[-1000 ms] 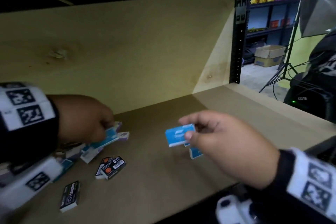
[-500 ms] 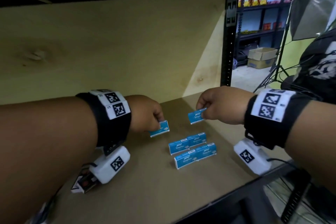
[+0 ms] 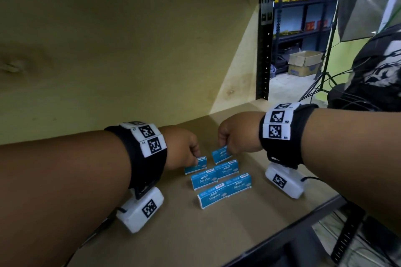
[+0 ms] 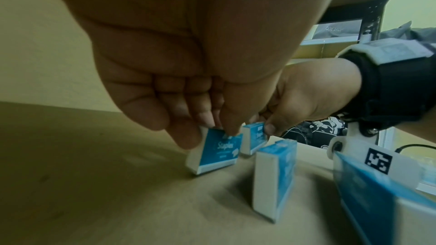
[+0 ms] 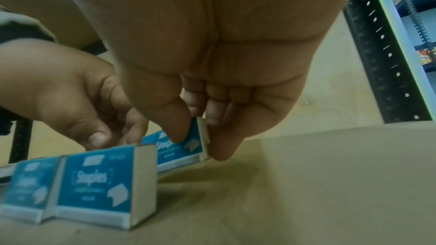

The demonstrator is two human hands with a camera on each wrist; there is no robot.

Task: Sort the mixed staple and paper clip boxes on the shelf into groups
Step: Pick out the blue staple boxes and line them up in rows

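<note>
Your left hand [image 3: 181, 146] pinches the top edge of a blue staples box [image 3: 196, 165], thumb on the printed face and fingertips [image 4: 207, 120] curled behind it; in the left wrist view that box [image 4: 218, 151] stands on its long edge on the shelf [image 3: 249, 219], tilted a little. Your right hand [image 3: 238, 133] grips a second staples box [image 3: 221, 154] the same way: the right wrist view shows the thumb pressed on its blue face [image 5: 181, 146] and the curled fingers [image 5: 219, 116] against its white end. Both boxes touch the shelf board (each grip stays closed around its box, nothing spread). The two held boxes sit side by side as the back row, near each other but apart.

Just in front of them stands a middle pair of staples boxes [image 3: 214, 174], touching end to end, and in front of that a front pair [image 3: 224, 191], also end to end, all with their "Staples" faces towards you. The four loose boxes stand upright on their long edges, free of either hand.

Each wrist carries a black strap with white marker tiles [image 3: 149, 138], and a white camera housing hangs below each: the left one [image 3: 140, 210] near the shelf's front left, the right one [image 3: 284, 181] just right of the box rows. Behind the boxes rises the pale plywood back panel [image 3: 130, 60], with a black perforated upright [image 3: 263, 50] at its right end. Beyond it you can see other racking and a cardboard carton [image 3: 303, 63] on the floor.
</note>
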